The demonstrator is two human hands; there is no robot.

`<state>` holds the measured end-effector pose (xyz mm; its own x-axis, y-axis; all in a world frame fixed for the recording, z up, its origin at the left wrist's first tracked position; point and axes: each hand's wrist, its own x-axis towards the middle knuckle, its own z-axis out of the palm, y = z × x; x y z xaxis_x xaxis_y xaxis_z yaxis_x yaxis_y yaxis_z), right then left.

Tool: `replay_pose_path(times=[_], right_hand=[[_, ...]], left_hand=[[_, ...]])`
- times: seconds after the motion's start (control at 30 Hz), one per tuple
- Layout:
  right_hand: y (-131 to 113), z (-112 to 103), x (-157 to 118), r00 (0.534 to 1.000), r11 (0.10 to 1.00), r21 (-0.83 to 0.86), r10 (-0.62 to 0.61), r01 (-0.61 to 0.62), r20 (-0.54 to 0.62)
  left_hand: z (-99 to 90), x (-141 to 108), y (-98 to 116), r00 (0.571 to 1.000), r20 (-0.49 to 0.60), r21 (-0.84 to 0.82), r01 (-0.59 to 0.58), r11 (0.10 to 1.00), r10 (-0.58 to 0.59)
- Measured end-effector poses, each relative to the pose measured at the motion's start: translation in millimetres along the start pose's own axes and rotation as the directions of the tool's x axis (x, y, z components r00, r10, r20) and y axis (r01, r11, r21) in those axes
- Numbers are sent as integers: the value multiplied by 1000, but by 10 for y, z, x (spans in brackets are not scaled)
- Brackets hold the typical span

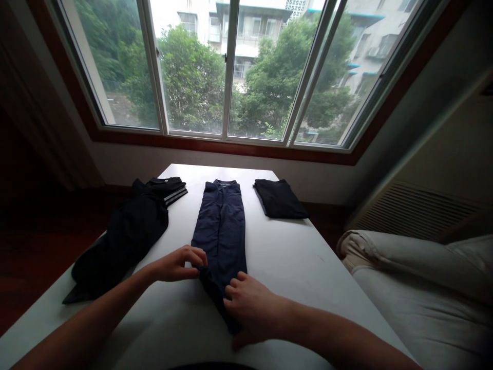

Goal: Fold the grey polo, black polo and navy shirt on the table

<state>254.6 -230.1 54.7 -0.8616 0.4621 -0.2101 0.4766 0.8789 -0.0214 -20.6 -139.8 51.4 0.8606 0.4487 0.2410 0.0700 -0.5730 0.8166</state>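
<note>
A navy blue collared shirt (220, 226) lies lengthwise on the white table, its sides folded in to a narrow strip and its collar at the far end. My left hand (184, 263) pinches the shirt's left edge between thumb and fingers, partway down. At the near end, my right hand (252, 308) is closed on the lower part of the cloth, its fingertips curled over the right side. Between the two hands the cloth is lifted and bunched, with the bottom corner slanting toward me.
On the white table (285, 272), a loose black garment with striped trim (134, 226) lies at the left, partly over the edge. A folded black garment (280, 199) sits at the far right. A pale sofa (419, 277) stands right; a window (227, 72) is ahead.
</note>
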Motion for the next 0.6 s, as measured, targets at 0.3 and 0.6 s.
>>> replay_pose_path(times=[0.3, 0.6], right_hand=[[61, -51, -47, 999, 999, 17, 37, -37, 7], [141, -206, -126, 984, 975, 135, 169, -175, 54]], left_hand=[[-90, -45, -180, 978, -208, -64, 3, 998, -17], [-108, -49, -191, 937, -342, -133, 28, 991, -73]])
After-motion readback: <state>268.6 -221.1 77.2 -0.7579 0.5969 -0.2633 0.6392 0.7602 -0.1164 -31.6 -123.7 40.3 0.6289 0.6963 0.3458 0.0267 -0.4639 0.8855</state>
